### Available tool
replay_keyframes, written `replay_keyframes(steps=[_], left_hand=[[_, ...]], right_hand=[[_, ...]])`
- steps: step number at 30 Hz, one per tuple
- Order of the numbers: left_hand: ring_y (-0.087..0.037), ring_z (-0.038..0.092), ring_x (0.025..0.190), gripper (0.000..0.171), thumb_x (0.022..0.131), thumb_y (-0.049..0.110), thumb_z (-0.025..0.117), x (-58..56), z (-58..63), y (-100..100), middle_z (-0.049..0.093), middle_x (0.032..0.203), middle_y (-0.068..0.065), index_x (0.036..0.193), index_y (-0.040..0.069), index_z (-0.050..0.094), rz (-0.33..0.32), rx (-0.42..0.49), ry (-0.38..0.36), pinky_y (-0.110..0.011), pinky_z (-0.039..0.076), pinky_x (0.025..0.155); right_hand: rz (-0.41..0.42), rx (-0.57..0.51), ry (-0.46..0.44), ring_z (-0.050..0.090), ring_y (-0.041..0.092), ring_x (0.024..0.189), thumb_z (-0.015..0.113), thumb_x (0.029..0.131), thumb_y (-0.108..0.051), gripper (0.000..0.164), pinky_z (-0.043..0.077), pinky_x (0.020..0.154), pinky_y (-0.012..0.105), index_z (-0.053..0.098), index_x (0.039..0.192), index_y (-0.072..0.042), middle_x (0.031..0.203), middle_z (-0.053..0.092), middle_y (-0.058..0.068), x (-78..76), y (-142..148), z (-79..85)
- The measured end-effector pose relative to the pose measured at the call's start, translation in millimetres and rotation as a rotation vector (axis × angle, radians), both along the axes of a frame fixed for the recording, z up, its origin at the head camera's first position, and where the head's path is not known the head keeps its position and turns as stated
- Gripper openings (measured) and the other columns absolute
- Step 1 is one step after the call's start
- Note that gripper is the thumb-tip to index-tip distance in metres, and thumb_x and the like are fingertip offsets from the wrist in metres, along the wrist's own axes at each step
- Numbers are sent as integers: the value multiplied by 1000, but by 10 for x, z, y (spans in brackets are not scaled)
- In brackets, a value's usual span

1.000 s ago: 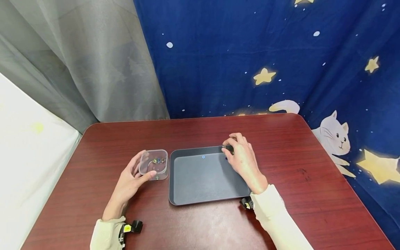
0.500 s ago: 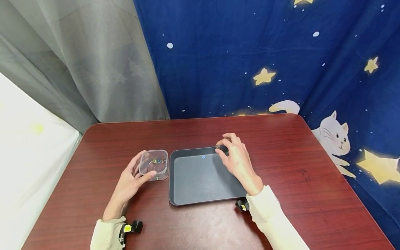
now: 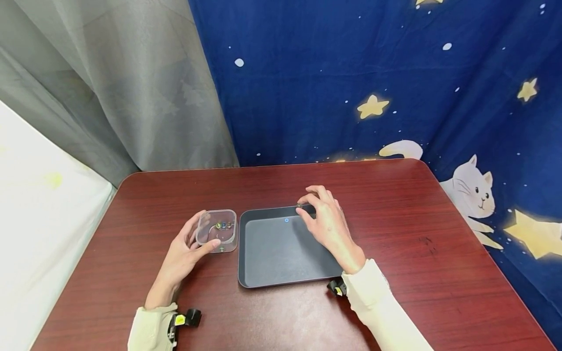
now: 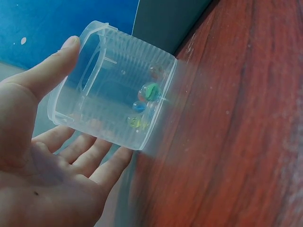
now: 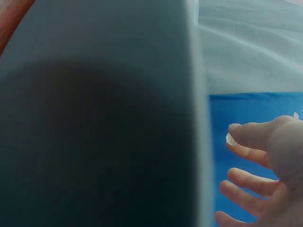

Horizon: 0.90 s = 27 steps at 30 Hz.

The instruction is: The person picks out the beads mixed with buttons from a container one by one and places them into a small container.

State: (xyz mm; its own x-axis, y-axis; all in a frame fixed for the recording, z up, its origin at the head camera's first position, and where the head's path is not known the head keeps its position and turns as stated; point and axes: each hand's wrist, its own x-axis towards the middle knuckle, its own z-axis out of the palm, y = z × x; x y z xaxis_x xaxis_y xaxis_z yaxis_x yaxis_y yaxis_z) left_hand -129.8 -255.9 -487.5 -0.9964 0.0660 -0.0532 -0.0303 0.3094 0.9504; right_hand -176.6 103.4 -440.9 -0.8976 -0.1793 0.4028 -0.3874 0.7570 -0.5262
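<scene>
My left hand (image 3: 186,256) holds a clear plastic box (image 3: 216,229) on the table, thumb over its near rim and fingers along its far-left side. Several glass marbles (image 4: 150,92), green, blue and yellowish among them, lie at the bottom of the box in the left wrist view. Over the far side of a dark grey tray (image 3: 281,253), my right hand (image 3: 327,222) pinches a small clear marble (image 5: 231,139) between thumb and index finger; the other fingers are loosely bent. A small blue round thing (image 3: 287,220) lies in the tray near its far wall.
The tray stands just right of the box on a reddish-brown wooden table (image 3: 395,214). Behind the table hang a grey curtain (image 3: 167,87) and a blue star-patterned curtain (image 3: 307,87). A white cloth (image 3: 48,219) hangs at the left.
My right hand has moved left along the far side of the tray, carrying the marble. The left hand and the box have stayed in place.
</scene>
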Motion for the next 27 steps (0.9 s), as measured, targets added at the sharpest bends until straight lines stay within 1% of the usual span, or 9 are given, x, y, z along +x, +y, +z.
replay_keyframes(steps=[6, 15, 19, 27], left_hand=[[-25, 33, 157, 87, 94, 22, 80, 2, -7, 4, 37, 169, -4, 164, 24, 29, 4, 14, 2, -3, 40, 102], [-24, 33, 157, 86, 94, 23, 80, -4, -15, -1, 37, 168, -3, 164, 27, 30, -2, 13, 5, -3, 40, 103], [-24, 33, 157, 86, 94, 23, 80, -1, -8, -1, 37, 169, -3, 164, 27, 30, 1, 8, 0, -3, 39, 103], [-25, 33, 157, 85, 94, 22, 79, -1, -12, 2, 37, 168, -3, 164, 27, 30, 1, 16, 3, -3, 40, 103]], right_hand=[[31, -19, 22, 60, 29, 122, 79, 94, -22, 12, 48, 96, 52, 77, 104, -18, 137, 62, 4, 2, -49, -11], [40, -33, 6, 60, 30, 124, 78, 94, -24, 11, 48, 97, 53, 77, 104, -19, 138, 62, 3, -1, -79, 4], [55, -39, 2, 60, 31, 125, 78, 95, -24, 11, 49, 100, 53, 78, 104, -18, 139, 62, 4, 3, -104, 5], [80, -33, -15, 59, 31, 133, 78, 95, -25, 11, 47, 110, 55, 78, 104, -20, 145, 60, 2, 23, -152, 1]])
